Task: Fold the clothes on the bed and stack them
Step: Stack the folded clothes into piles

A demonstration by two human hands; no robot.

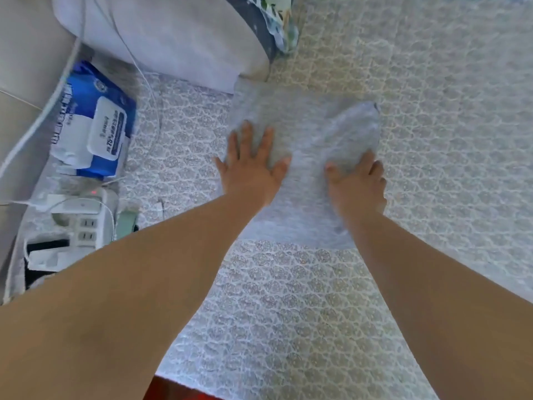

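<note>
Left hand (251,166) flat, fingers spread, pressing grey garment (302,157) at bed (432,111) centre; right hand (357,183) at three o'clock, fingers tucked under folded flap, gripping its edge.

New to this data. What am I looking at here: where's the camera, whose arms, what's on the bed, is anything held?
There is one picture, from a wide-angle camera worn on a person's head, looking forward and down. No robot: the two bare arms are the wearer's own.

They lean over a bed with a patterned cover. A light grey garment lies on it. The left hand presses flat on the cloth with fingers spread. The right hand has its fingers tucked under a fold of the garment, gripping it.

To the left lie a blue pack of wipes, a white power strip with cables, and a pale pillow at the top.
</note>
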